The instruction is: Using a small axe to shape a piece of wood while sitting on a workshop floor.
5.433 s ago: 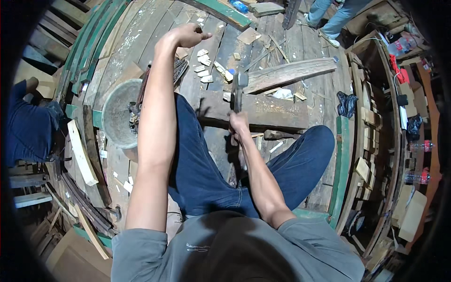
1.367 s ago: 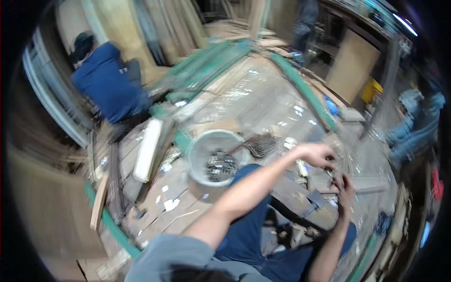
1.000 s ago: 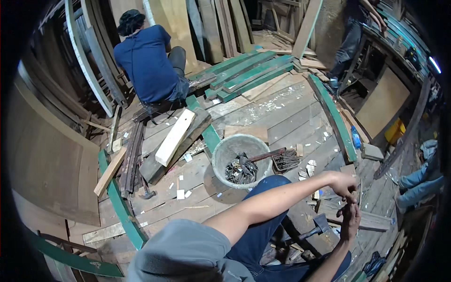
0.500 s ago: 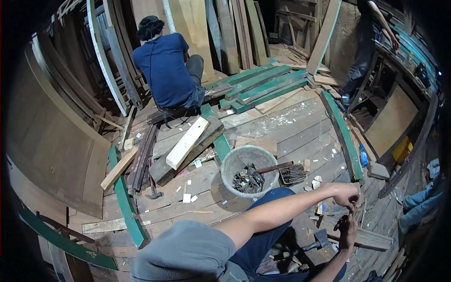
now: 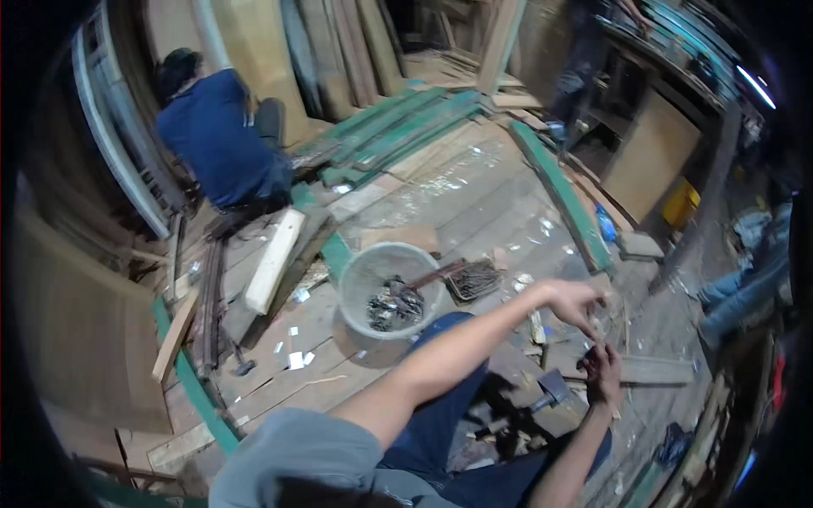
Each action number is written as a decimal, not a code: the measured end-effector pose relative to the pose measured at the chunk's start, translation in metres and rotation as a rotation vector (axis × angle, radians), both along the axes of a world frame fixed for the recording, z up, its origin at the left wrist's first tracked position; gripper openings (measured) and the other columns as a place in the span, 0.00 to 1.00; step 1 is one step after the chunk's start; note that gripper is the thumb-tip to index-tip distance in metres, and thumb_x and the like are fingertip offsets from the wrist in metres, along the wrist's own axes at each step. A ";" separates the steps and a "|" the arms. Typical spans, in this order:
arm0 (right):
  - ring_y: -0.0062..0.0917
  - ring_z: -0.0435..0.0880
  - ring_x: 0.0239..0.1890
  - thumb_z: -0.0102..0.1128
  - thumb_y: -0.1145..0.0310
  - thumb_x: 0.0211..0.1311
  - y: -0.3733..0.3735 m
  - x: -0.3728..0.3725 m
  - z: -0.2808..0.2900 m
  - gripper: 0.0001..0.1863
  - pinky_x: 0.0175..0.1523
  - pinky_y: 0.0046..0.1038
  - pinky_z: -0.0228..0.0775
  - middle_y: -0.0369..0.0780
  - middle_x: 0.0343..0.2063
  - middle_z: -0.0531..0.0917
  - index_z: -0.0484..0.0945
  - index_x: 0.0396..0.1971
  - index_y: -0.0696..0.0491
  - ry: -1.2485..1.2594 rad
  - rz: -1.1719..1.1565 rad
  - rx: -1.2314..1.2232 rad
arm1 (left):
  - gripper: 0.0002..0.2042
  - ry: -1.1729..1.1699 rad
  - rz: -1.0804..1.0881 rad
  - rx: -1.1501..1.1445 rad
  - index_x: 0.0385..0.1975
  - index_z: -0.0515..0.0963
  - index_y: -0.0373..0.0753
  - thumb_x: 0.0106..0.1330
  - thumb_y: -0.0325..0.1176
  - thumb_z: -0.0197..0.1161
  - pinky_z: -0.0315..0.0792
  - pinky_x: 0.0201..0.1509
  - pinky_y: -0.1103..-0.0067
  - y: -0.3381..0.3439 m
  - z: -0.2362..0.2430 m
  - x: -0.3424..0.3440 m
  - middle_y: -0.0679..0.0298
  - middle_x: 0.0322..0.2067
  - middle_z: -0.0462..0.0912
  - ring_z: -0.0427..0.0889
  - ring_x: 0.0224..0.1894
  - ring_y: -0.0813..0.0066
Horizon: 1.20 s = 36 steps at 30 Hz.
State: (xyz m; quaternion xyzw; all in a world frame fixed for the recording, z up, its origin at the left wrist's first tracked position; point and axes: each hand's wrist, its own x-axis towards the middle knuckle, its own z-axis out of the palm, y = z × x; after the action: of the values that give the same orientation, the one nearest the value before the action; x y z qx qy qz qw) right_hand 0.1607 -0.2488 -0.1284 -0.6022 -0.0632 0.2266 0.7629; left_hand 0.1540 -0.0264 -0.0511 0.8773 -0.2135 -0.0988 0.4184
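My left hand reaches right over my knee, fingers bent down to meet my right hand, whose fingers curl upward; whatever is between their fingertips is too blurred to make out. Below them a hatchet-like hammer lies on a dark wooden block between my legs. Beside my left forearm stands a grey basin with dark scraps inside. A tray of nails sits right of it. Light wood scraps lie under my left hand.
A co-worker in blue sits at upper left; other people's legs show at right. Green planks and a pale timber lie on the floor, a second hammer at left, with leaning boards behind.
The view has swung leftward from 5.4 seconds ago. The hammer formerly in my right hand now lies below it, and both hands have come together. Lately the view shifted and blurred.
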 end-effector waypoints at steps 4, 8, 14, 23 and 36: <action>0.14 0.71 0.24 0.59 0.66 0.60 0.014 0.017 -0.024 0.09 0.28 0.19 0.63 0.31 0.21 0.74 0.76 0.30 0.57 -0.156 0.108 -0.195 | 0.41 0.030 0.089 0.078 0.59 0.64 0.35 0.50 0.58 0.67 0.71 0.53 0.73 0.035 -0.017 0.001 0.49 0.47 0.77 0.76 0.50 0.61; 0.15 0.72 0.25 0.62 0.66 0.58 0.007 0.013 -0.014 0.10 0.30 0.20 0.62 0.33 0.20 0.77 0.77 0.29 0.58 -0.175 0.150 -0.165 | 0.32 0.099 -0.027 0.150 0.52 0.72 0.33 0.55 0.54 0.65 0.68 0.54 0.74 0.032 -0.005 0.004 0.52 0.45 0.79 0.76 0.50 0.65; 0.14 0.71 0.21 0.59 0.68 0.61 -0.008 0.004 0.011 0.09 0.27 0.20 0.62 0.32 0.17 0.74 0.76 0.26 0.58 -0.190 0.185 -0.198 | 0.26 0.174 -0.088 0.201 0.45 0.76 0.31 0.59 0.51 0.61 0.70 0.49 0.75 0.007 -0.001 0.011 0.53 0.38 0.81 0.79 0.44 0.67; 0.15 0.71 0.24 0.61 0.69 0.58 0.019 0.004 -0.006 0.08 0.30 0.20 0.64 0.31 0.21 0.75 0.76 0.29 0.58 -0.229 0.246 -0.336 | 0.22 0.107 -0.092 0.220 0.35 0.79 0.34 0.58 0.51 0.61 0.71 0.36 0.71 0.024 -0.027 0.006 0.53 0.30 0.82 0.80 0.31 0.62; 0.19 0.72 0.18 0.55 0.59 0.64 0.023 0.023 -0.055 0.18 0.22 0.23 0.65 0.34 0.15 0.68 0.70 0.41 0.60 -0.133 0.256 -0.180 | 0.13 0.010 0.207 0.517 0.27 0.81 0.33 0.48 0.38 0.68 0.75 0.38 0.66 -0.006 -0.014 -0.009 0.50 0.29 0.82 0.81 0.35 0.54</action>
State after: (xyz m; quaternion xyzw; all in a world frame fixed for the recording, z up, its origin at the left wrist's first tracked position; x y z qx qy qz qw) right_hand 0.1833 -0.2261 -0.1831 -0.6689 -0.1694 0.2864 0.6647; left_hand 0.1452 -0.0325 -0.0651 0.9716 -0.0884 -0.1109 0.1895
